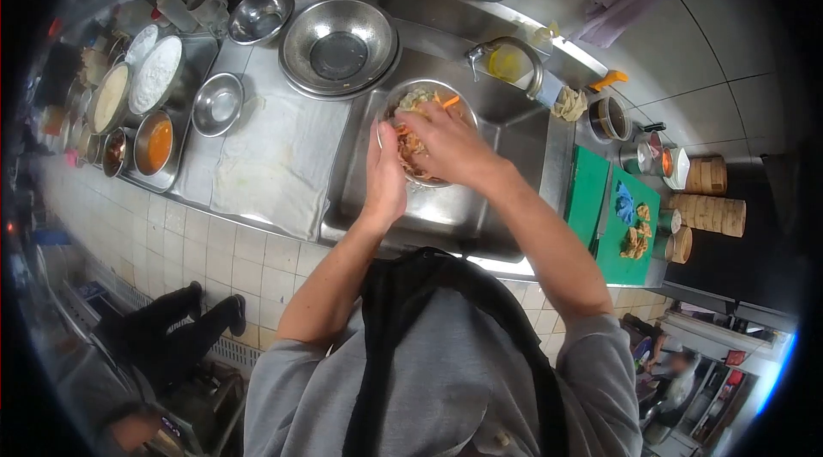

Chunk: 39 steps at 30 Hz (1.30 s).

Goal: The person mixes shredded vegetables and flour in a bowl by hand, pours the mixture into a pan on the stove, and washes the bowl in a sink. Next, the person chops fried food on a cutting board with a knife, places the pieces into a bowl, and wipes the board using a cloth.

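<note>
A round metal bowl [467, 105] sits over the sink, holding a mix of shredded vegetables [413, 148] with orange and pale strips. My left hand [387, 178] grips the bowl's left side, its fingers partly hidden by the rim. My right hand [450, 144] reaches into the bowl from the right, fingers curled down into the shreds; their tips are hidden. The metal sink [506, 174] lies under and around the bowl.
Left of the sink, a white cloth [270, 174] covers the counter, with a small steel bowl [219, 105] on it. Large stacked pans [339, 45] stand behind. To the right, green cutting boards [587, 191] carry a knife [605, 208] and brown food pieces [636, 243]. Another person's legs [184, 320] show lower left.
</note>
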Available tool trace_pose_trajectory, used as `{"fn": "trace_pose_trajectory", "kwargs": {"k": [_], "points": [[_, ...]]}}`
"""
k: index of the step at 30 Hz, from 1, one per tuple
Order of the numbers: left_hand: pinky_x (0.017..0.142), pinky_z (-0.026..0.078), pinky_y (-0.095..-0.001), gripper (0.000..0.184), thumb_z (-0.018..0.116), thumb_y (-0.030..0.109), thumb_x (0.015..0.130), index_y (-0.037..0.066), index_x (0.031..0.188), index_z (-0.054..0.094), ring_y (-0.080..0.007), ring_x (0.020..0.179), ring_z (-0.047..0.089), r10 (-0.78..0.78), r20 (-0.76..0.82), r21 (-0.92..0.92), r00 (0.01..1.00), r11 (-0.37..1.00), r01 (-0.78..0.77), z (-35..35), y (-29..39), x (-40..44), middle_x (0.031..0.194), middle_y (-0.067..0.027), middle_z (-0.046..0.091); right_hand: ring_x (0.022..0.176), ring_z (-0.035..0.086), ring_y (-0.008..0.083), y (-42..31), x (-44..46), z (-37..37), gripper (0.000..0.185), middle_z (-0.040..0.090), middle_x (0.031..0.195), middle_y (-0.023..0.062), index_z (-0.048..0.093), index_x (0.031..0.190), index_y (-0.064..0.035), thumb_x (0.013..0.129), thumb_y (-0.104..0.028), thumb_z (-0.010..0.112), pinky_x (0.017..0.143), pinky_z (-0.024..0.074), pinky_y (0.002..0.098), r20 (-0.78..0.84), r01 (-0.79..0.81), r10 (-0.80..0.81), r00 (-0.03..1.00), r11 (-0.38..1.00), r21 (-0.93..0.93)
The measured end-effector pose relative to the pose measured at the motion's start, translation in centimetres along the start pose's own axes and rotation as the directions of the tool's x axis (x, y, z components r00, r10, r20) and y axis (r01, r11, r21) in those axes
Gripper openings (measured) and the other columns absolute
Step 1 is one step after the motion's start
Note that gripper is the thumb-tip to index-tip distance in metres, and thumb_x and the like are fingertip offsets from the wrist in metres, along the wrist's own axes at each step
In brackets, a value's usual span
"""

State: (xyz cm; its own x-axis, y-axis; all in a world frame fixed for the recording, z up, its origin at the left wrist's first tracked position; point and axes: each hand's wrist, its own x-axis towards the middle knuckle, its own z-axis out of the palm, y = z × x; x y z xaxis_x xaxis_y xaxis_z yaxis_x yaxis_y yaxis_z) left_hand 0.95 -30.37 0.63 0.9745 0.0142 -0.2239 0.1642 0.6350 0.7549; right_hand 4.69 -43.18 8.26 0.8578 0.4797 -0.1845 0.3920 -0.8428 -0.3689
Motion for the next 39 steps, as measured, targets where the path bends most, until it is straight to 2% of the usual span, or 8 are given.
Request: {"fn": "trace_pose_trajectory", "kwargs": {"k": [6, 12, 14, 24, 26, 30, 32, 39], "points": [[0.110, 0.041, -0.0372, 0.054, 0.033, 0.041, 0.112, 0.000, 0.146, 0.036, -0.0201, 0.130, 0.050, -0.058, 0.028, -0.102, 0.998, 0.993, 0.061, 0.4, 1.4, -0.8, 0.139, -0.0138, 0.050, 0.138, 0.043, 0.0449, 2.9, -0.1, -2.4, 0.085, 0.045, 0.147, 0.0261, 0.042, 0.150, -0.0067, 0.078, -0.028, 0.081, 0.115, 0.0380, 0.0448, -0.003, 0.011, -0.011, 1.000, 0.952, 0.307], [0.111, 0.039, -0.0370, 0.054, 0.034, 0.041, 0.112, -0.001, 0.146, 0.036, -0.0214, 0.130, 0.050, 0.040, 0.075, -0.006, 0.996, 0.999, -0.040, 1.7, 0.9, -0.7, 0.139, -0.0143, 0.050, 0.144, 0.035, 0.0471, 0.7, 0.5, 0.1, 0.099, 0.037, 0.151, 0.0350, 0.031, 0.154, -0.0074, 0.074, -0.033, 0.084, 0.118, 0.0334, 0.0471, 0.042, -0.252, 0.249, 0.968, 0.940, 0.232], [0.113, 0.037, -0.0355, 0.064, 0.034, 0.042, 0.111, -0.001, 0.157, 0.021, -0.0244, 0.136, 0.046, 0.007, 0.049, 0.010, 0.999, 1.000, -0.008, 1.5, 0.3, -0.5, 0.150, -0.0186, 0.042, 0.134, 0.047, 0.0477, 0.0, 0.5, 0.7, 0.090, 0.048, 0.142, 0.0321, 0.034, 0.152, -0.0089, 0.077, -0.029, 0.079, 0.110, 0.0438, 0.0494, -0.048, -0.256, 0.271, 0.961, 0.944, 0.207], [0.099, 0.051, -0.0339, 0.052, 0.031, 0.044, 0.111, 0.004, 0.144, 0.039, -0.0188, 0.121, 0.057, -0.113, 0.007, -0.057, 0.994, 0.992, 0.113, 0.3, -0.3, 0.2, 0.133, -0.0115, 0.054, 0.120, 0.057, 0.0446, 1.8, 0.8, -1.4, 0.064, 0.056, 0.129, 0.0239, 0.049, 0.136, -0.0119, 0.079, -0.019, 0.076, 0.100, 0.0497, 0.0495, -0.013, -0.203, 0.206, 0.978, 0.972, 0.118], [0.103, 0.049, -0.0360, 0.051, 0.032, 0.044, 0.111, 0.005, 0.144, 0.038, -0.0190, 0.124, 0.055, -0.135, 0.050, -0.089, 0.990, 0.986, 0.139, 0.1, 0.1, 0.5, 0.134, -0.0119, 0.054, 0.127, 0.054, 0.0435, 2.7, 0.8, -1.2, 0.076, 0.051, 0.141, 0.0256, 0.043, 0.144, -0.0058, 0.079, -0.024, 0.078, 0.107, 0.0462, 0.0465, -0.089, 0.068, -0.056, 0.994, 0.988, 0.136], [0.106, 0.046, -0.0380, 0.053, 0.033, 0.044, 0.111, 0.003, 0.145, 0.038, -0.0205, 0.128, 0.053, -0.101, 0.065, -0.041, 0.993, 0.994, 0.104, -0.7, 1.5, 0.1, 0.136, -0.0132, 0.053, 0.124, 0.057, 0.0399, 2.4, 0.4, -3.6, 0.080, 0.054, 0.137, 0.0246, 0.041, 0.146, -0.0017, 0.079, -0.023, 0.080, 0.106, 0.0461, 0.0433, -0.075, 0.150, -0.136, 0.988, 0.957, 0.247], [0.110, 0.043, -0.0394, 0.056, 0.035, 0.044, 0.111, 0.001, 0.146, 0.037, -0.0218, 0.130, 0.051, -0.125, 0.095, -0.065, 0.988, 0.989, 0.132, -1.1, 2.3, -0.5, 0.139, -0.0142, 0.051, 0.127, 0.057, 0.0361, 3.4, 0.6, -4.0, 0.084, 0.056, 0.138, 0.0243, 0.040, 0.148, 0.0009, 0.081, -0.029, 0.082, 0.108, 0.0449, 0.0406, 0.096, -0.066, 0.043, 0.994, 0.967, 0.246], [0.110, 0.042, -0.0384, 0.057, 0.035, 0.044, 0.111, 0.000, 0.148, 0.037, -0.0224, 0.130, 0.051, -0.123, 0.135, -0.058, 0.983, 0.989, 0.132, -0.7, 2.4, -0.6, 0.141, -0.0145, 0.050, 0.122, 0.060, 0.0254, 2.8, 1.1, -0.8, 0.097, 0.061, 0.134, 0.0194, 0.036, 0.150, 0.0036, 0.074, -0.025, 0.089, 0.103, 0.0475, 0.0348, 0.212, -0.201, 0.086, 0.974, 0.763, 0.614]]}}
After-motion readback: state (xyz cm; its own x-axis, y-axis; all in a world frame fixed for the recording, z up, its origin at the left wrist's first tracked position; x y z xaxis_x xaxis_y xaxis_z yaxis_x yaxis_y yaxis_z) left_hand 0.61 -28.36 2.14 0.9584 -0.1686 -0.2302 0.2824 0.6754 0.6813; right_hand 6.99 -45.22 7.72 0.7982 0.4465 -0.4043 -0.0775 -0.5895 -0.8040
